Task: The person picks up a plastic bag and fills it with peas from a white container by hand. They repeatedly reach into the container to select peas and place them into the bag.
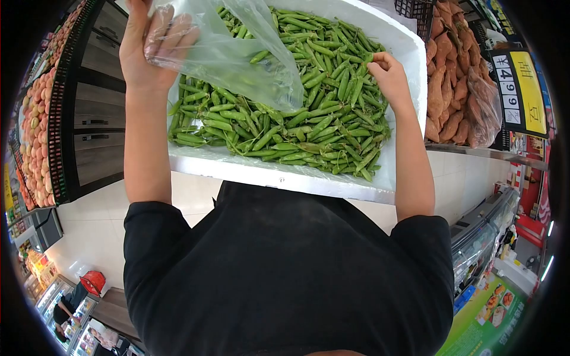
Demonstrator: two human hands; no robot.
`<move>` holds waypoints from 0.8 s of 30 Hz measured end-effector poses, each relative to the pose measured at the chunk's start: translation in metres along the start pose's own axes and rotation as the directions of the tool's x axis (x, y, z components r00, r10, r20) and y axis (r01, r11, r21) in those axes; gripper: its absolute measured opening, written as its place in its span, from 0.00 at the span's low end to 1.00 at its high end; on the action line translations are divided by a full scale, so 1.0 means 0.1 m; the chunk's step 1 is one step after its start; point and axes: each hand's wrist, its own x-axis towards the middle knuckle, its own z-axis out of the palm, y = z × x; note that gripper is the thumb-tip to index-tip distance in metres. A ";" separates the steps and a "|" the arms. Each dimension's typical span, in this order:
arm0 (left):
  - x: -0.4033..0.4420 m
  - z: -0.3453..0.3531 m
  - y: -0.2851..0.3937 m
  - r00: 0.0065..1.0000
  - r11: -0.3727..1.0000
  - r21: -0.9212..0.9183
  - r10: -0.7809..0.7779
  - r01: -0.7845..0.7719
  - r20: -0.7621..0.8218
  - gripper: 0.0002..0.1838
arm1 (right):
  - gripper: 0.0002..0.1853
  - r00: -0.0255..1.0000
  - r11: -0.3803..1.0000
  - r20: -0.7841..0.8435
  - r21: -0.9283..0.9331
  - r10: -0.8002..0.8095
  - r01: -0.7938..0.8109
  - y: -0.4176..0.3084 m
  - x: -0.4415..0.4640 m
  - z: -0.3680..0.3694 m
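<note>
Green pea pods [309, 124] fill a white foam box [285, 185] in front of my body. At the box's upper left, my left hand [157, 50] grips a clear plastic bag [249, 77]; its fingers show through the film. The bag hangs over the pods, and its upper part runs out of the frame. Over the right side of the box, my right hand [390, 80] pinches a pea pod between thumb and fingertips. The pod's lower end is hard to separate from the pile.
Sweet potatoes [448, 77] lie in a black crate right of the box, beside a yellow price sign [527, 92]. On the left, round reddish produce [38, 136] sits above dark drawers [98, 121]. A person [64, 311] stands far off at lower left.
</note>
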 end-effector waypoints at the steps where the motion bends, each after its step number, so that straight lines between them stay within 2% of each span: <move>1: 0.00 0.01 0.00 1.000 1.000 -0.001 -0.001 0.001 0.000 0.24 | 0.13 1.000 1.000 -0.015 0.014 -0.011 0.011 0.00 0.00 0.01; 12: 0.00 0.02 0.00 1.000 0.999 -0.027 -0.017 0.017 0.001 0.23 | 0.14 0.999 0.999 0.007 -0.013 -0.038 0.039 0.15 0.06 0.03; 14: -0.01 0.04 0.00 1.000 1.000 -0.012 -0.010 0.010 -0.027 0.23 | 0.14 0.997 0.993 0.034 0.094 0.064 -0.067 0.04 0.01 0.04; 18: -0.03 -0.01 -0.01 0.999 1.000 0.004 0.019 -0.019 -0.045 0.23 | 0.10 0.992 0.990 0.059 0.079 0.112 -0.116 -0.04 -0.02 0.04; 21: -0.02 -0.02 0.00 0.999 1.000 -0.007 0.012 -0.012 -0.038 0.23 | 0.11 0.994 0.996 0.066 0.040 0.083 -0.086 0.03 0.00 0.04; 23: -0.01 0.00 0.00 1.000 1.000 -0.022 0.000 0.000 -0.029 0.23 | 0.13 0.994 0.984 0.023 -0.137 -0.111 0.113 0.06 0.00 0.04; 24: 0.00 0.01 0.00 1.000 0.999 -0.038 -0.012 0.011 -0.020 0.23 | 0.13 0.994 0.984 0.023 -0.137 -0.111 0.113 0.12 0.02 0.03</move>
